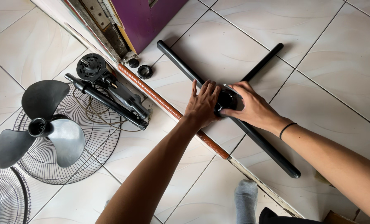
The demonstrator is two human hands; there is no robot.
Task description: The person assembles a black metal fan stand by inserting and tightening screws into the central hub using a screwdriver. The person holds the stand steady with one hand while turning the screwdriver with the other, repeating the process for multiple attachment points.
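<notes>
Pale tiled floor (317,54). Left hand (202,105) lies flat, fingers together; right hand (251,107) pinches the black hub (226,99) where the crossed base bars (181,62) meet. Risk: bars could pivot under uneven pressure, nipping fingertips. Fan blade (44,124) lies well left.

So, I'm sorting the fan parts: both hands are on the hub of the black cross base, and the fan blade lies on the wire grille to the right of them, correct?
Not quite. The head view shows the fan blade on the wire grille to the left. Both the left hand and right hand do rest on the cross base hub.

Both hands (228,105) together, fingers curled
</notes>
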